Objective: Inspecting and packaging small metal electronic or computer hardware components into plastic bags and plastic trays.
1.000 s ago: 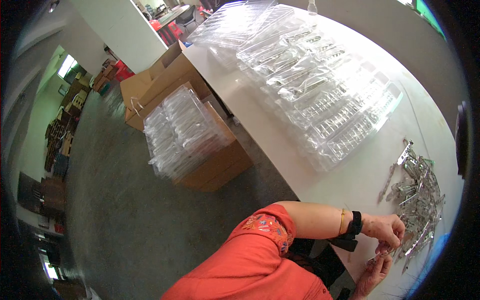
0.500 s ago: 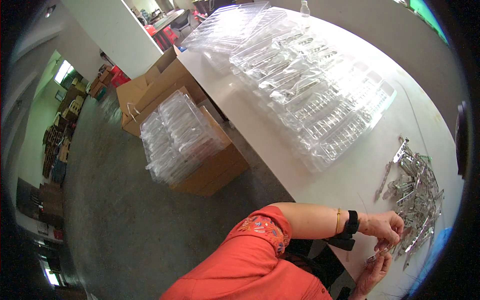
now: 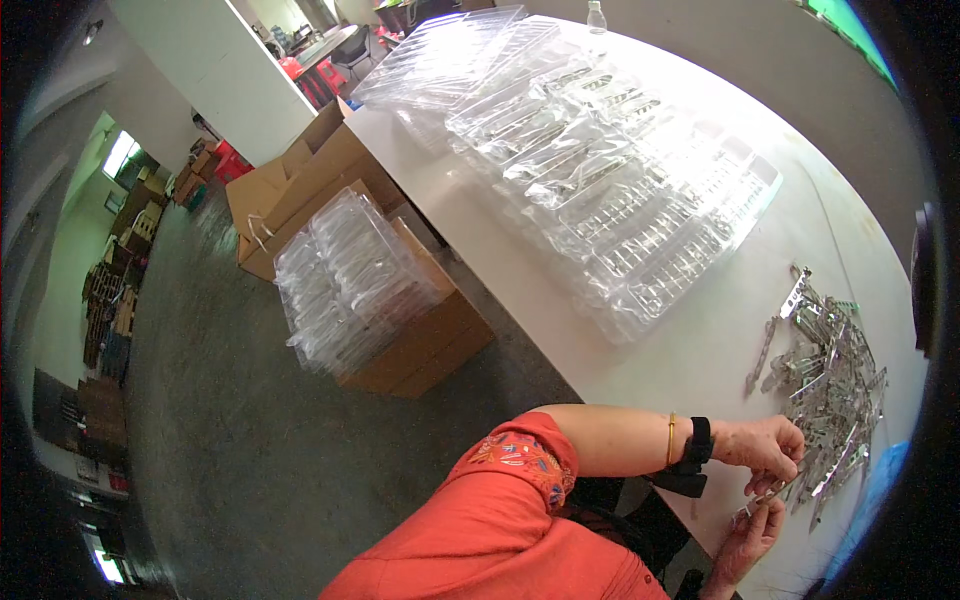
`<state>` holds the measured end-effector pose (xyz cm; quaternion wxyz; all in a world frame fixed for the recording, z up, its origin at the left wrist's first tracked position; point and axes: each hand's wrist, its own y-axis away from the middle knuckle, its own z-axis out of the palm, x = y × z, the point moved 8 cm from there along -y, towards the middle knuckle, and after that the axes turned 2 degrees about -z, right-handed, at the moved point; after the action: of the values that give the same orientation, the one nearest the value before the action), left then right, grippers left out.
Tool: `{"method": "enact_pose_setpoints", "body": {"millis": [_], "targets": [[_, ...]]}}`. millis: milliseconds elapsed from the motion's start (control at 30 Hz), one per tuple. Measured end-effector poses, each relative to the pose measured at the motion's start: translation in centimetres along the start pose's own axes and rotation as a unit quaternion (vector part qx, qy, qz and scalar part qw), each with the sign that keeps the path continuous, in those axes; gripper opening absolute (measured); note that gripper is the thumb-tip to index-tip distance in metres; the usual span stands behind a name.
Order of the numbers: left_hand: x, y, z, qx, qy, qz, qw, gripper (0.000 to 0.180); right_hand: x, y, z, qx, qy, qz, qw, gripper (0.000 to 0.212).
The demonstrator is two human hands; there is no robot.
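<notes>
Beside a pile of thin silvery metal pieces (image 3: 835, 390), my left hand (image 3: 762, 448) bends downward with its fingers pinched together. Just below it, my right hand (image 3: 748, 545) has thumb and fingers closed round a small shiny metal piece (image 3: 742, 515). The fingertips of both hands meet over this piece, so its full shape is hidden. A black band and a thin gold bracelet circle my left wrist. Farther along the table lie clear plastic trays (image 3: 650, 290), with rows of metal pieces in their slots.
More clear trays (image 3: 440, 60) are stacked at the table's far end, near a small bottle (image 3: 596, 18). Left of the white table (image 3: 500, 270) stands an open cardboard box (image 3: 420, 350) topped with filled trays (image 3: 350, 270). Another box (image 3: 290, 180) sits behind it.
The view has shifted slightly. Both hands stay together beside the pile, with only small finger movements around the metal piece.
</notes>
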<state>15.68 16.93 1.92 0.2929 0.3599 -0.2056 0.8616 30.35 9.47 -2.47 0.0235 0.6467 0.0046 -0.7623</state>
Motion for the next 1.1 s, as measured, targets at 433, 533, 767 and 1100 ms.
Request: {"method": "enact_pose_setpoints", "body": {"millis": [433, 533, 767, 1100], "targets": [[-0.53, -0.14, -0.41, -0.013, -0.004, -0.002, 1.000, 0.019, 0.61, -0.24, -0.26, -0.001, 0.000, 0.009, 1.000, 0.009], [-0.82, -0.23, -0.59, -0.010, -0.009, -0.004, 1.000, 0.019, 0.48, -0.13, -0.13, 0.001, 0.002, 0.011, 1.000, 0.010], [-0.61, -0.07, -0.53, -0.004, -0.019, -0.014, 1.000, 0.019, 0.20, -0.12, 0.11, -0.007, -0.001, 0.002, 1.000, 0.010], [-0.87, -0.17, -0.72, 0.004, -0.017, -0.022, 1.000, 0.020, 0.15, -0.20, 0.18, -0.020, 0.002, -0.006, 1.000, 0.011]]}}
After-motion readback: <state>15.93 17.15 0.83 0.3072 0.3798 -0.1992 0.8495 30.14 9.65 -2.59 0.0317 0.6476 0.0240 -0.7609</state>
